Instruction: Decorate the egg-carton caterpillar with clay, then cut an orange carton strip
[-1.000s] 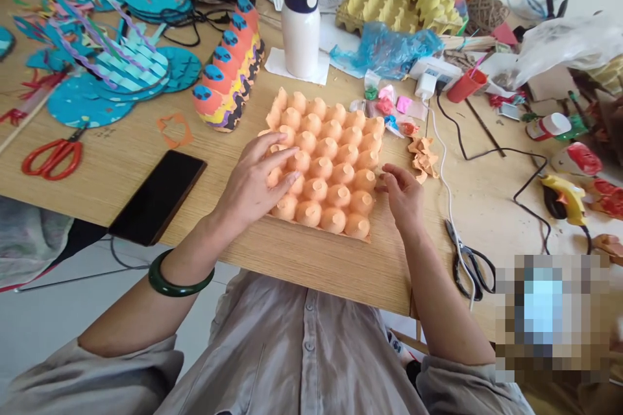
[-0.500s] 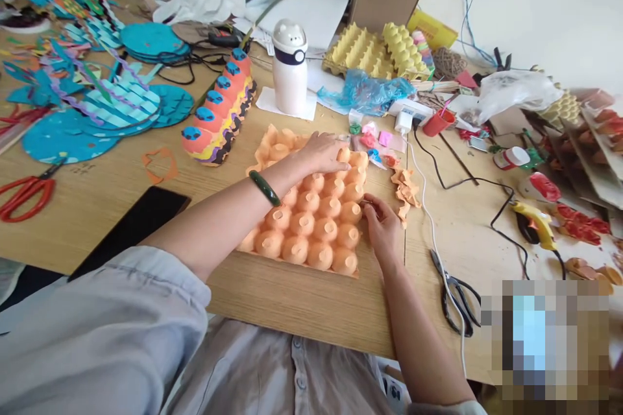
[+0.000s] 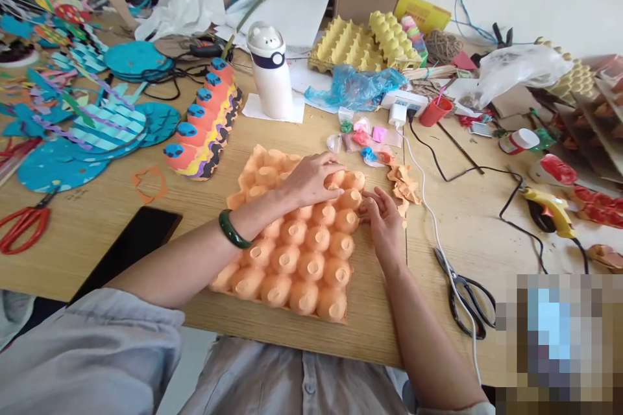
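Observation:
An orange egg tray (image 3: 285, 260) lies on the wooden table in front of me with its rounded cups facing up. My left hand (image 3: 311, 179) reaches across its far right part, thumb and fingers around a cup there. At the tray's right edge, my right hand (image 3: 384, 220) has its thumb and fingertips closed on the rim; part of that contact is hidden. Torn orange scraps (image 3: 403, 183) lie just beyond the right hand. A dark green bangle (image 3: 232, 229) sits on my left wrist.
A white bottle (image 3: 272, 87) and a painted egg-carton strip (image 3: 207, 123) stand behind the tray. Black scissors (image 3: 470, 301), a white cable (image 3: 424, 198) and a yellow glue gun (image 3: 552, 214) lie right. Left are a black phone-like slab (image 3: 129, 249) and red-handled scissors (image 3: 26, 227).
The egg tray has slid toward me, nearer the table's front edge, with both hands staying on it. My right hand sits nearer its far right corner. The view has shifted slightly.

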Action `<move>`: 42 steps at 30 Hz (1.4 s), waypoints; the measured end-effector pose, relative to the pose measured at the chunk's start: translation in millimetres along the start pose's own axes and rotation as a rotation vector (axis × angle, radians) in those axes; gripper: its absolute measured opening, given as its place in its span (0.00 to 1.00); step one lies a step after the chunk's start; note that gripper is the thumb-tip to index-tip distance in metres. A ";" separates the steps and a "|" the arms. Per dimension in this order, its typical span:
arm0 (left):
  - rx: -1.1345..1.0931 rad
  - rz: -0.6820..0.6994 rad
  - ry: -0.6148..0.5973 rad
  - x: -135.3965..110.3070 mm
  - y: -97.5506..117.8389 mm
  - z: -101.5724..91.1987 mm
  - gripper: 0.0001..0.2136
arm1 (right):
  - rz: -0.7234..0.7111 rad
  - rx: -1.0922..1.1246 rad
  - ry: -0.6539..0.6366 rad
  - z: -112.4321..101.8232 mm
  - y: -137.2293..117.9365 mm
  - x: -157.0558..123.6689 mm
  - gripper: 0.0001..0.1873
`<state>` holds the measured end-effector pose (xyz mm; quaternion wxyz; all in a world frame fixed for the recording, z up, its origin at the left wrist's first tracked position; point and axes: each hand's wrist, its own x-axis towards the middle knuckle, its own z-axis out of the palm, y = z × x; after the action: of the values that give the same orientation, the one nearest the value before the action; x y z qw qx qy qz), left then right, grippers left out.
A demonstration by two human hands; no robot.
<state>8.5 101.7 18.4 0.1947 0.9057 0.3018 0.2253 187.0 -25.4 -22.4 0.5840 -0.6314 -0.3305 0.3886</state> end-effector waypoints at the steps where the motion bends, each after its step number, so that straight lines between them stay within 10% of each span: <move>1: -0.002 0.014 0.005 -1.2 1.6 0.5 0.22 | 0.015 0.005 0.002 0.8 -1.7 0.3 0.32; 6: -0.045 0.068 0.002 -4.6 8.7 0.3 0.17 | 0.068 -0.040 0.063 -0.1 -12.1 -1.2 0.34; 14: 0.042 -0.122 0.096 -44.8 -3.5 -43.9 0.20 | -0.442 -0.698 -0.015 1.2 -16.9 5.2 0.24; 22: 0.114 -0.358 0.163 -120.2 -19.3 -62.8 0.24 | -0.188 -0.945 -0.195 23.1 -40.1 47.9 0.26; 33: 0.124 -0.464 0.175 -146.1 -10.1 -78.2 0.30 | -0.283 -0.382 0.170 -34.4 -47.4 47.6 0.13; 42: -0.034 -0.453 0.323 -150.1 7.5 -42.5 0.34 | -0.091 0.025 0.323 -54.5 -48.9 -1.4 0.15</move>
<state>-117.9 10.1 13.4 0.2048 0.7641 0.5198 0.3225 235.9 -47.9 27.3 0.6543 -0.6629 -0.2554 0.2593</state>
